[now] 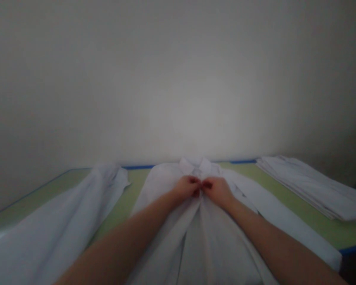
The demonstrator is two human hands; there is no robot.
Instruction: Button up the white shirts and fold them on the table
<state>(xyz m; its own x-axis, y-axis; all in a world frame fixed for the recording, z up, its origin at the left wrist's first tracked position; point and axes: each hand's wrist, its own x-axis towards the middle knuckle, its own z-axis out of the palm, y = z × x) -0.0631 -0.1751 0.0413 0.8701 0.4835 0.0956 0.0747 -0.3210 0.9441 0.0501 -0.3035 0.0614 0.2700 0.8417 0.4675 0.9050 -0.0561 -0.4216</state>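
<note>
A white collared shirt point(222, 245) lies front up before me, its collar toward the wall and one sleeve stretched out to the right. Below the collar, my left hand point(187, 187) pinches the shirt's front edge. My right hand point(216, 190) pinches the opposite front edge, and the fingertips of both hands nearly meet at the middle. Under them the two front panels spread apart toward me. Any button between the fingers is too small and blurred to make out.
On the left lies another white garment point(68, 217), loosely bunched. A flat stack of folded white garments point(308, 182) rests at the right. The green table point(341, 233) has a blue edge, and a plain pale wall point(178, 79) rises behind it.
</note>
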